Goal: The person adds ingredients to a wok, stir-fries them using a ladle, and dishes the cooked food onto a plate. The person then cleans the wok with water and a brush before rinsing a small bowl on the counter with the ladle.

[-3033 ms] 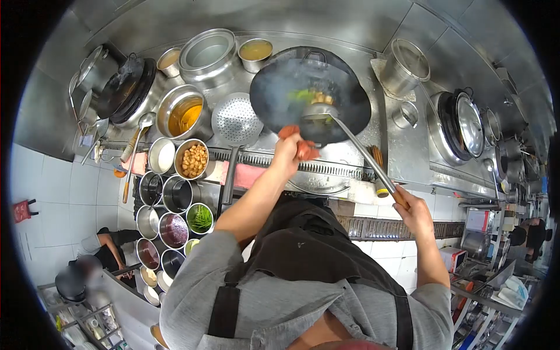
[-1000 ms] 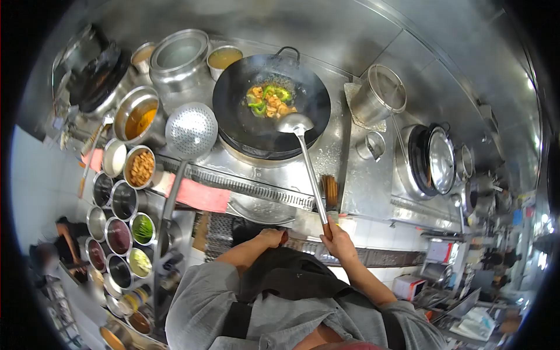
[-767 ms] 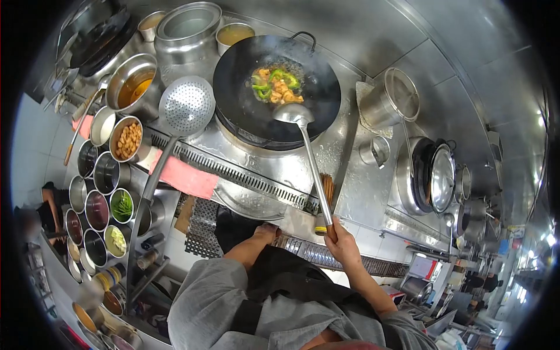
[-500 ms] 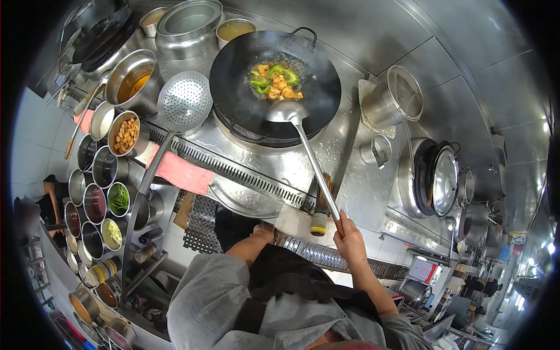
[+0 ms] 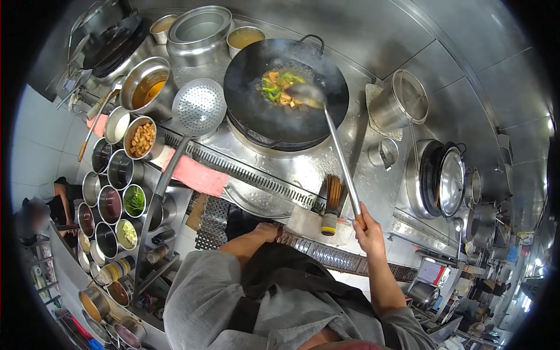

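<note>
My right hand [image 5: 370, 232] is wrapped round the wooden end of a long metal ladle [image 5: 343, 160]. The ladle's bowl, blurred, touches the green and brown food [image 5: 282, 87] inside the black wok [image 5: 245, 87]. Thin steam hangs over the wok, which sits on the stove. Low at the counter's front edge is my left hand [image 5: 268, 231], partly hidden against the dark apron; its fingers do not show clearly. Between the wok and my right hand lies a bamboo brush [image 5: 332, 201] with a yellow-banded handle.
Left of the wok rests a perforated strainer [image 5: 199, 108] above a pink cloth [image 5: 195, 175]. Metal pots of ingredients [image 5: 140, 139] crowd the left side. A tall steel pot [image 5: 399, 99] and stacked pans [image 5: 449, 181] stand right. Another person [image 5: 63, 201] is at far left.
The red cloth my left hand held at the wok's rim is gone from there, and that hand has come down to the counter edge. Since half a second ago, the ladle's bowl has moved into the food.
</note>
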`<state>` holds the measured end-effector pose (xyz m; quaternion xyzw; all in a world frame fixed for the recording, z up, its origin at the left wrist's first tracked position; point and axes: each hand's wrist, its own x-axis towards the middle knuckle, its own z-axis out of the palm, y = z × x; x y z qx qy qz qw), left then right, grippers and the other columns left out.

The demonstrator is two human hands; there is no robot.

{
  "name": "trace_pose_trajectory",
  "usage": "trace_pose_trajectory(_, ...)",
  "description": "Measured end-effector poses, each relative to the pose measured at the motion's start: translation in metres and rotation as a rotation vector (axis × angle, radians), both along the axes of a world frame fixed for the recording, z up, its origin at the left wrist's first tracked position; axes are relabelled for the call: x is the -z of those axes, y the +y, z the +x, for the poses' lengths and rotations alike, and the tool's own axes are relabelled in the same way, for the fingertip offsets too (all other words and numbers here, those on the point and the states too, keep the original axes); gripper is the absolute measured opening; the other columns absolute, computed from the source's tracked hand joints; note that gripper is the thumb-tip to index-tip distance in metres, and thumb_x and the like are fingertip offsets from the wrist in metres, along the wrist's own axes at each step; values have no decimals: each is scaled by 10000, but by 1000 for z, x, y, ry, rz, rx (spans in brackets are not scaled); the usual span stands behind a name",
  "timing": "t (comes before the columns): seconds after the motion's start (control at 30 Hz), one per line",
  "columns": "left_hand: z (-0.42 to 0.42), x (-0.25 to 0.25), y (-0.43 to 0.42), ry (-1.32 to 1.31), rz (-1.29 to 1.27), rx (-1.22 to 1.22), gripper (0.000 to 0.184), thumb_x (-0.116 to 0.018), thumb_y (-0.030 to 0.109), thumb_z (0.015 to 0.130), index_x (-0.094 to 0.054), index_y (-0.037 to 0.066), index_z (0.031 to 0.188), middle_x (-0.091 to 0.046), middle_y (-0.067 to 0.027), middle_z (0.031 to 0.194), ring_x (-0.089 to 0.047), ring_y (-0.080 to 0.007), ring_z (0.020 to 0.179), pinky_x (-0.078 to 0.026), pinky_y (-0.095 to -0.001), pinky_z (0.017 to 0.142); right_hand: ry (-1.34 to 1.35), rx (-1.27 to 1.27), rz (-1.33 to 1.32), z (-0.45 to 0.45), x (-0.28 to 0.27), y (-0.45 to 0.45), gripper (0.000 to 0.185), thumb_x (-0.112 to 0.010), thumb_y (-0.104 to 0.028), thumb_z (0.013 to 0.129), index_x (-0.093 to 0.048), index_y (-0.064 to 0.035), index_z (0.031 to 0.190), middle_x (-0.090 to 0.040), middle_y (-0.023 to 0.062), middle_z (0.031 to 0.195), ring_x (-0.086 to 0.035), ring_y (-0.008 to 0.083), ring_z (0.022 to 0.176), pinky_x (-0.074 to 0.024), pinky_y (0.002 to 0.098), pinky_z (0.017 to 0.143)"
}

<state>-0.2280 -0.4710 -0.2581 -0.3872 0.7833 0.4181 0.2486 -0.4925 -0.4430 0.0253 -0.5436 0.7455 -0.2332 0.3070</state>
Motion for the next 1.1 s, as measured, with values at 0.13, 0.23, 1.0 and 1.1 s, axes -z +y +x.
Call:
trace_pose_trajectory(0.13,84,-3,-2,-35,49,-71,543,-624,177,778,-461,30,1275,-627,-198,1122,-611,-344,1050,-493,-437,867,72,-22,27,8,-6,-21,443,-596,-46,865,-492,38,1287,-665,212,887,-670,254,818,-499,323,739)
trace_pose_trajectory(0.23,149,13,3,-133,18,-317,555,-614,163,784,-434,8,1285,-632,-207,1102,-627,-344,1011,-502,-436,840,37,27,14,25,-12,-21,438,-591,-43,865,-496,39,1285,-669,160,834,-651,200,701,-503,303,666)
trace_pose_trajectory(1.0,338,-5,48,-137,202,-1317,511,-545,59,778,-456,12,1279,-685,-200,818,-693,-297,649,-559,-392,526,468,-857,-168,345,-72,-309,530,-630,-87,775,-504,-50,1288,-609,243,1103,-568,393,1055,-456,434,914)
trace_pose_trajectory(1.1,346,18,65,-110,259,-1366,405,-567,83,767,-540,-11,1160,-690,-185,828,-691,-301,696,-557,-401,566,452,-821,-145,342,-79,-305,528,-635,-83,772,-510,-51,1285,-610,237,1108,-569,392,1055,-456,435,910)
